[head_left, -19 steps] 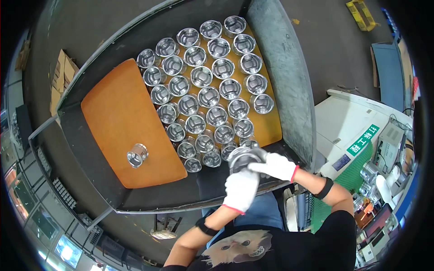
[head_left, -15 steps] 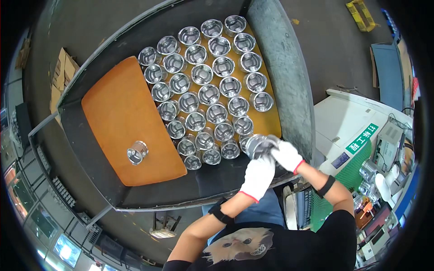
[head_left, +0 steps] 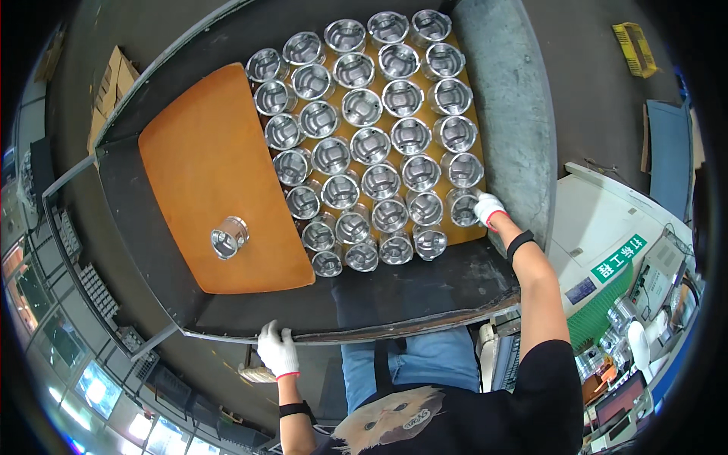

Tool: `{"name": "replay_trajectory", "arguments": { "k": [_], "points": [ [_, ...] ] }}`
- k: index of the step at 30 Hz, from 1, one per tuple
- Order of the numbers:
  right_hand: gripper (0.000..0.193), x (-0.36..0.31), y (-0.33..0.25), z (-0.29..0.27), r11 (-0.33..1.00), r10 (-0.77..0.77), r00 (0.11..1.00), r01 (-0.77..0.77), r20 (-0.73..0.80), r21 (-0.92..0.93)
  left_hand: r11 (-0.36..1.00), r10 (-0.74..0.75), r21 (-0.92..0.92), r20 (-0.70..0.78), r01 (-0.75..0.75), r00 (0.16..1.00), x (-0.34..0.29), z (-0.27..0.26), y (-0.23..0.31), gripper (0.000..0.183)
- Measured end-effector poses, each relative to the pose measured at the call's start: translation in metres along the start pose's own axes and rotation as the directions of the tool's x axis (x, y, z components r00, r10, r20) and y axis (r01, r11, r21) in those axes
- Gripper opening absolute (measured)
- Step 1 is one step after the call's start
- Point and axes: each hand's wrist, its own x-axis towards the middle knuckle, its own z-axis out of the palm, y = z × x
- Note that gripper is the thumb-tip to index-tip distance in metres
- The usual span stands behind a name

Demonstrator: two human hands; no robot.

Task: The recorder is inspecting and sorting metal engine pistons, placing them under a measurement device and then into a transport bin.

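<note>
Touching a metal cup (head_left: 460,208): right hand (head_left: 491,208), white-gloved, fingers against the cup's right side; whether they clasp it I cannot tell
Cup's place: near end of the rightmost row, on a yellow sheet (head_left: 466,236) inside the bin (head_left: 425,296)
Left hand (head_left: 277,350): white-gloved, fingers parted and released, at the bin's near rim
Close neighbours: other cups (head_left: 370,145) crowd the left and far sides; a grey side wall (head_left: 519,114) rises just right
Orange sheet (head_left: 197,174): left of the rows, bearing a lone cup (head_left: 229,237)
Beyond the grey wall: white worktop (head_left: 580,212), green sign (head_left: 618,259), green mesh (head_left: 590,315)
Floor, far right: yellow crate (head_left: 635,50)
Floor, left: cardboard (head_left: 112,95)
</note>
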Motion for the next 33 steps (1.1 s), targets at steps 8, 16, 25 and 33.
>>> {"name": "replay_trajectory", "arguments": {
  "k": [8, 16, 25, 33],
  "points": [
    [0.049, -0.05, -0.033, -0.005, 0.991, -0.129, 0.94, 0.13, -0.317, -0.018, 0.977, 0.175, 0.139, -0.09, -0.161, 0.981, 0.03, -0.004, 0.003, 0.019],
    [0.03, -0.191, -0.208, 0.055, 0.473, -0.881, 0.431, 0.82, -0.197, -0.323, 0.969, 0.132, -0.204, -0.043, -0.138, 0.99, 0.035, 0.02, -0.017, 0.007],
    [0.043, -0.232, -0.415, 0.224, -0.112, -0.984, 0.018, 0.721, 0.18, -0.684, 0.943, 0.15, -0.294, -0.042, -0.156, 0.988, 0.034, 0.025, -0.031, 0.01],
    [0.037, -0.244, -0.346, 0.221, -0.037, -0.965, 0.138, 0.77, 0.223, -0.637, 0.941, 0.161, -0.303, 0.0, -0.154, 0.987, 0.03, 0.029, -0.033, 0.011]
  ]
}}
